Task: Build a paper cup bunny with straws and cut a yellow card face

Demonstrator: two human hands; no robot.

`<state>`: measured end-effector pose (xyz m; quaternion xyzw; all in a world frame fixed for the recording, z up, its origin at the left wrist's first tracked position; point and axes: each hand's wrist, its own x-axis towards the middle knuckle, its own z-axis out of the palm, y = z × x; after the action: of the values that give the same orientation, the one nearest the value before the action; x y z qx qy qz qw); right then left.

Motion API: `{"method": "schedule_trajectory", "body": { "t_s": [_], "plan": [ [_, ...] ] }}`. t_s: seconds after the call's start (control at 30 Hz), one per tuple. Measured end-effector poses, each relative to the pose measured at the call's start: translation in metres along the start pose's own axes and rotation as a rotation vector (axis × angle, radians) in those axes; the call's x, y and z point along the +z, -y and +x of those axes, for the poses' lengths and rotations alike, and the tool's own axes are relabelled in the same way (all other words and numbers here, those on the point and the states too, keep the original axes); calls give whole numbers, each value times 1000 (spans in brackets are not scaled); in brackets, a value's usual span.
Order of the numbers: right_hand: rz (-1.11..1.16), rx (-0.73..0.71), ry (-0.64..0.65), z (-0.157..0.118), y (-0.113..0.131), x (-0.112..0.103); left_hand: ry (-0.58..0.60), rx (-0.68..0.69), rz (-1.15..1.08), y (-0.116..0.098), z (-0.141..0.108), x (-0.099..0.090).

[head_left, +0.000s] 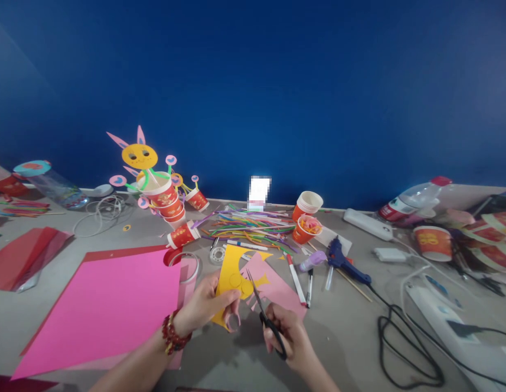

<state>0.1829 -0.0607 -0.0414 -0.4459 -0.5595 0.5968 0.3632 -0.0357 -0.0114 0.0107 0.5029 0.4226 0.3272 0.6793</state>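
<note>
My left hand (214,299), with a red beaded bracelet at its wrist, is closed on a sheet of yellow paper (228,269) that has round outlines on it. A small round greyish-pink piece (233,322) shows below the thumb; I cannot make out what it is. In my right hand (285,332) is a pair of scissors (258,299) with black handles, fingers wrapped round them. The blades point up and away, close to the right edge of the yellow paper. Beneath them lie cut pink paper (283,288) and yellow scraps (261,281).
Bright pink sheets (109,305) cover the left. Behind are pipe cleaners (253,226), a decorated paper-cup figure (158,190) and stacked cups (306,204). A roll of tape (217,254) and markers (296,279) lie near. A blue glue gun (346,261) trails a black cord rightward.
</note>
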Motion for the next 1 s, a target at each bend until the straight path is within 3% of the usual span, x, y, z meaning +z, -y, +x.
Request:
{"method": "schedule_trajectory", "body": {
  "t_s": [1.0],
  "plan": [
    [-39,72,51,-2,10,-10,44,42,9,2,2,-14]
  ]
}}
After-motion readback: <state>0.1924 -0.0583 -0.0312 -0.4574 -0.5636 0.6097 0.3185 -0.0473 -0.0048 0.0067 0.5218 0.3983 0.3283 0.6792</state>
